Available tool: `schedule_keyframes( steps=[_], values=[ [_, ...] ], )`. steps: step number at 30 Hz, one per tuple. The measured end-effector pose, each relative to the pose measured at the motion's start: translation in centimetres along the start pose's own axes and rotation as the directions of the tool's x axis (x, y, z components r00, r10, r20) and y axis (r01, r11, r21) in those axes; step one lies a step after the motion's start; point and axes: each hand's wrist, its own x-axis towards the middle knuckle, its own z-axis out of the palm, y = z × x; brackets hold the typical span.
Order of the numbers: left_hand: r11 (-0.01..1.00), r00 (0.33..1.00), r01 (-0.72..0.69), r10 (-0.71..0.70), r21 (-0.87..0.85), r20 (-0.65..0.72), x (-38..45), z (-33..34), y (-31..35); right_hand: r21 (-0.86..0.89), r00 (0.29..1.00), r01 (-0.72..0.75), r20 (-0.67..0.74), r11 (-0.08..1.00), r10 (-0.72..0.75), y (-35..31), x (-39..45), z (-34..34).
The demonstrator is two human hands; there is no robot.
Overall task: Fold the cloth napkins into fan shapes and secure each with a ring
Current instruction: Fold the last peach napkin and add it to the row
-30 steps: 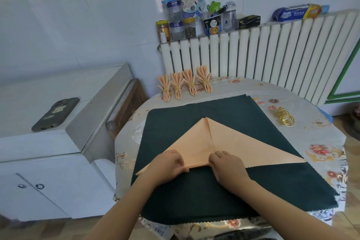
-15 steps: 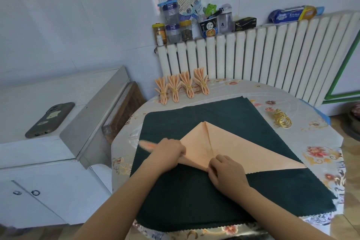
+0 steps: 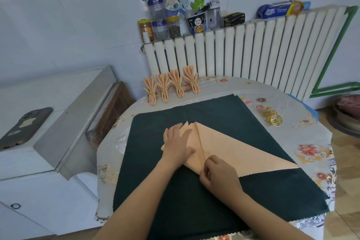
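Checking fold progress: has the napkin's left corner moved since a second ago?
Yes. The napkin had its left corner lying out on the dark green cloth; the left hand has folded it up and over toward the napkin's peak, pressing it flat.

"Kitchen" on blue roll pack (image 3: 280,9)

Left hand (image 3: 178,143) flat, fingers straight; right hand (image 3: 219,176) curled, pinching

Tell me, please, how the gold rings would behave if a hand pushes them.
The gold rings look thin and light, so a push would probably scatter them. They are round and some stand on edge, so they may roll. The tablecloth looks glossy, so they might slide easily.
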Motion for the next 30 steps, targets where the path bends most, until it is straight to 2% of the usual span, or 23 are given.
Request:
schedule_keyframes(
  steps=[2, 4, 9, 11, 14, 18, 24, 30],
  values=[
    [0.974, 0.984, 0.180, -0.179, -0.138, 0.017, 0.4, 1.0, -0.7, 0.005, 1.000, -0.012, -0.001, 1.000, 0.012, 0.1, 0.0, 0.2],
    [0.946, 0.969, 0.246, -0.241, -0.209, 0.051, 0.7, 1.6, -1.4, 0.006, 1.000, -0.016, -0.007, 1.000, 0.016, 0.0, 0.0, 0.2],
    [0.953, 0.979, 0.193, -0.204, -0.232, -0.022, 1.8, 1.7, -1.6, 0.054, 0.999, -0.025, 0.021, 0.998, 0.024, 0.2, 0.1, 0.2],
    [0.947, 0.982, 0.177, -0.187, -0.267, -0.012, 2.4, 1.6, -1.3, 0.058, 0.999, -0.026, 0.026, 0.998, 0.025, 0.3, 0.2, 0.1],
    [0.972, 0.989, 0.146, -0.144, -0.186, 0.027, 2.8, 2.2, -0.7, 0.062, 0.998, -0.038, 0.044, 0.997, 0.035, 0.5, 0.3, 0.3],
    [0.984, 0.985, 0.164, -0.159, -0.068, 0.068, 2.8, 3.1, -0.3, 0.069, 0.998, -0.051, 0.037, 0.996, 0.049, 0.7, 0.3, 0.5],
    [0.982, 0.953, 0.187, -0.182, 0.002, 0.241, 3.5, 3.5, -0.5, 0.071, 0.998, -0.035, 0.051, 0.997, 0.031, 0.6, 0.1, 0.3],
    [0.979, 0.925, 0.205, -0.198, 0.016, 0.325, 4.1, 3.3, -0.2, 0.081, 0.999, -0.004, 0.048, 0.997, 0.000, 0.9, 0.1, 0.7]
  ],
)
